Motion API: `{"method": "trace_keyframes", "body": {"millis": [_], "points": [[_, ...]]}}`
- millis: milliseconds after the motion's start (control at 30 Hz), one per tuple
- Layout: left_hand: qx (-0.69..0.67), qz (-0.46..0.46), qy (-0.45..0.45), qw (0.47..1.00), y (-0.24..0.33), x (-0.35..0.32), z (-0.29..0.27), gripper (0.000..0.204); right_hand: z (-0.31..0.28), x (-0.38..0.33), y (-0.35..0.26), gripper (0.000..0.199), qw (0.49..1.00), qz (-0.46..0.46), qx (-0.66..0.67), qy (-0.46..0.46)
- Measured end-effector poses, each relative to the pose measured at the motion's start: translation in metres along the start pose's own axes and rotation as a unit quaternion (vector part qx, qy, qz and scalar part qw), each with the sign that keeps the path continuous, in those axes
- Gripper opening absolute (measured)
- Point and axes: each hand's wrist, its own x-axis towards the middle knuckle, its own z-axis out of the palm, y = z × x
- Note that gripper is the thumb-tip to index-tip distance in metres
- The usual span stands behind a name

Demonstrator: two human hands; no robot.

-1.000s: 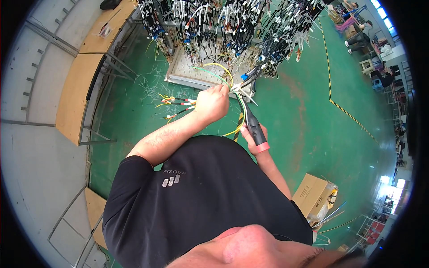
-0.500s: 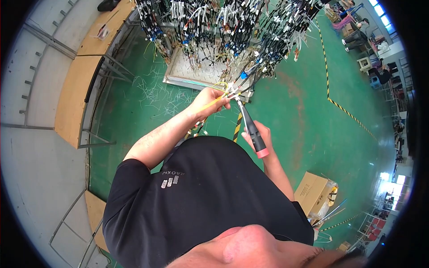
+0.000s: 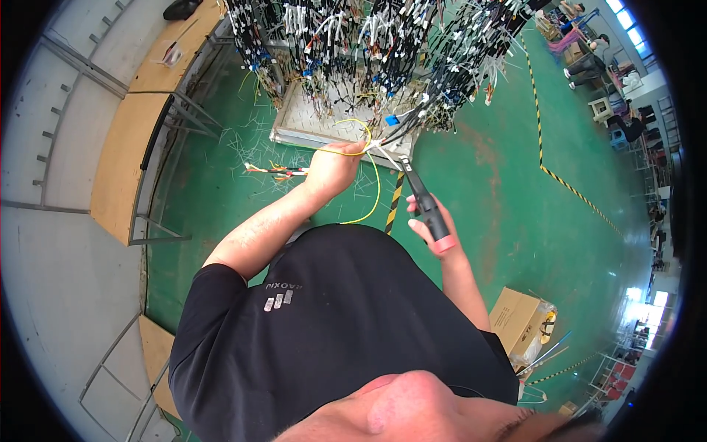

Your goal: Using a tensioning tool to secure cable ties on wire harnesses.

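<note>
My left hand [image 3: 335, 168] is closed round a wire harness [image 3: 283, 171], whose connector ends stick out to the left of my fist. A yellow wire [image 3: 379, 193] loops over and under that hand. Beyond my fingers, the harness's dark wires run up toward the hanging bundles, with a blue connector [image 3: 392, 120] beside them. My right hand [image 3: 436, 227] grips a black cable tie gun [image 3: 423, 197] with a red end cap. Its nose points up and left, close to a white strip [image 3: 384, 152] by the bound spot. Whether the nose touches the strip I cannot tell.
Dense wire harnesses [image 3: 346, 44] hang ahead over a pale tray [image 3: 305, 138]. White scraps [image 3: 250, 147] litter the green floor. Wooden tables [image 3: 129, 162] line the left wall. A cardboard box [image 3: 513, 318] stands at lower right; a person [image 3: 587, 66] is far off at upper right.
The gun has drawn back slightly right and down from the bundle. My left fist has turned, bringing the harness ends out to the left. The yellow wire now hangs in a loop.
</note>
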Motion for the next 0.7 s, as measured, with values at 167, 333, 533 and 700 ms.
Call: {"method": "trace_keyframes", "body": {"millis": [167, 333, 533, 700], "points": [[-0.127, -0.129, -0.150, 0.972, 0.016, 0.008, -0.016, 0.022, 0.009, 0.011, -0.012, 0.042, 0.947, 0.078, 0.310, -0.022], [-0.186, -0.216, -0.159, 0.945, 0.012, 0.006, -0.007, 0.025, 0.001, 0.011, -0.025, 0.041, 0.938, 0.113, 0.328, -0.029], [-0.322, -0.322, -0.148, 0.878, 0.001, 0.005, 0.008, 0.026, 0.001, 0.011, -0.029, 0.039, 0.955, 0.084, 0.282, -0.040], [-0.234, -0.267, -0.145, 0.924, -0.003, 0.001, 0.010, 0.018, 0.001, 0.010, -0.031, 0.038, 0.959, 0.085, 0.265, -0.043]]}}
